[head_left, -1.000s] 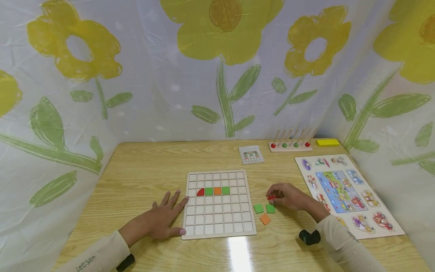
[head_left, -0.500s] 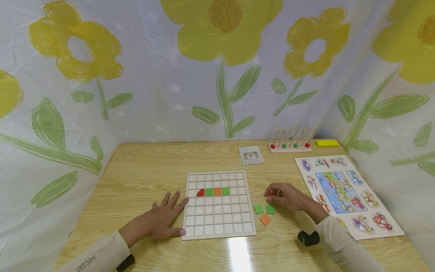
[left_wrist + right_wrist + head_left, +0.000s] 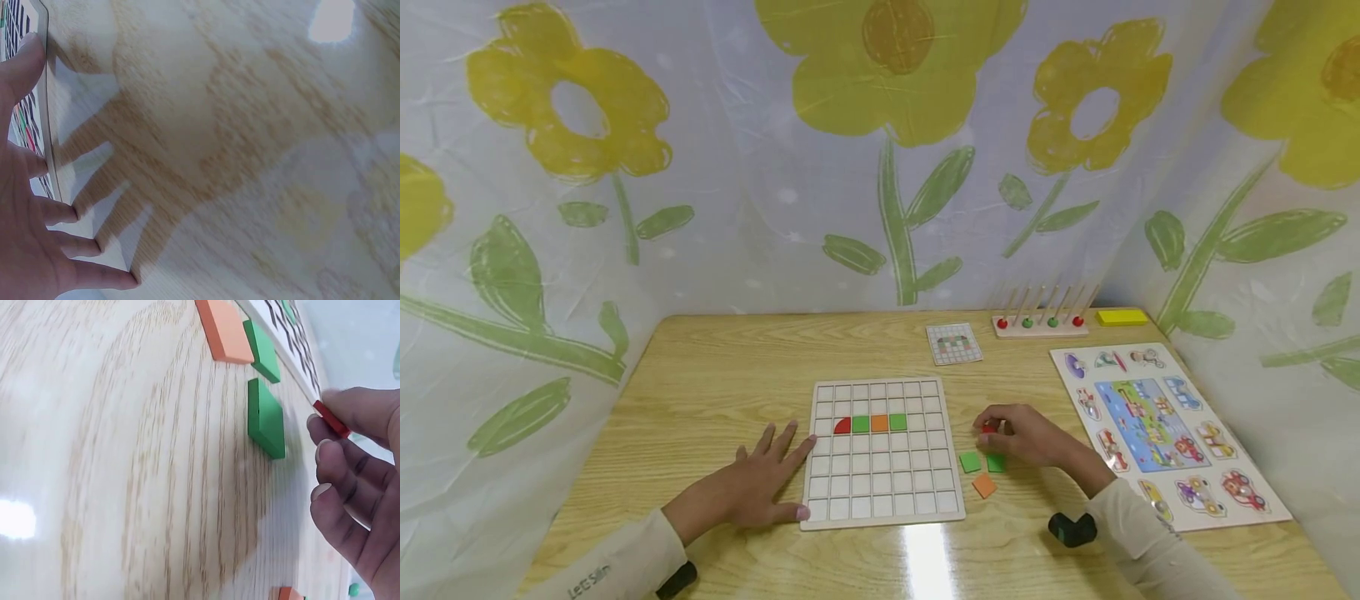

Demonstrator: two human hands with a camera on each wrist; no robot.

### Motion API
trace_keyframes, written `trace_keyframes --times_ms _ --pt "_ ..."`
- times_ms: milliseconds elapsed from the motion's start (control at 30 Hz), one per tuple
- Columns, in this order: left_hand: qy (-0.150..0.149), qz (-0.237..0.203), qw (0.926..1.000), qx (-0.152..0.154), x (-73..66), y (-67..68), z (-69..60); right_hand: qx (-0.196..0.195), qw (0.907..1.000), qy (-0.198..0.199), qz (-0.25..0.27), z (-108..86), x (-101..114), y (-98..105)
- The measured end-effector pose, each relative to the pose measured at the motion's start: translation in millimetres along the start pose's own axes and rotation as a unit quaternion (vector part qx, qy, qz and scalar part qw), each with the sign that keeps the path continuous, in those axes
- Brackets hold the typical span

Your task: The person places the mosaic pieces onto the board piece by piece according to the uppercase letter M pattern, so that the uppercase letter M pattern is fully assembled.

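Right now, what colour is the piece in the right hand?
Red; the piece shows best in the right wrist view.

I saw small dark letters on the left sleeve. They looked like "Let's Silin", but the end was too blurry for me to be sure. The right sleeve had tiny dark writing too, and I could not read it.
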State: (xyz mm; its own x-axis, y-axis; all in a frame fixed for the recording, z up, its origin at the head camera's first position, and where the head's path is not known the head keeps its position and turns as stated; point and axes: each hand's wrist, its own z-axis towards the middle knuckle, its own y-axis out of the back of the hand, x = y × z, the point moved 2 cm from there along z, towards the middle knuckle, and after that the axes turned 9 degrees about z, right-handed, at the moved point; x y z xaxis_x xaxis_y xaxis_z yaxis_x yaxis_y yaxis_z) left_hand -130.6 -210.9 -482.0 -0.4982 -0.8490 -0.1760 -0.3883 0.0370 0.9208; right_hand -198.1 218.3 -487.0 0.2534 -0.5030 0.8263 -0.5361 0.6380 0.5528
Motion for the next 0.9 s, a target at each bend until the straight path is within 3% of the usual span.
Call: trace_keyframes --times_ms 900 --pt "-0.001 -0.006 1.0 -0.001 -1.0 1.0 0.2 0.0 0.9999 0.013 0.011 9.5 9.1 -12.7"
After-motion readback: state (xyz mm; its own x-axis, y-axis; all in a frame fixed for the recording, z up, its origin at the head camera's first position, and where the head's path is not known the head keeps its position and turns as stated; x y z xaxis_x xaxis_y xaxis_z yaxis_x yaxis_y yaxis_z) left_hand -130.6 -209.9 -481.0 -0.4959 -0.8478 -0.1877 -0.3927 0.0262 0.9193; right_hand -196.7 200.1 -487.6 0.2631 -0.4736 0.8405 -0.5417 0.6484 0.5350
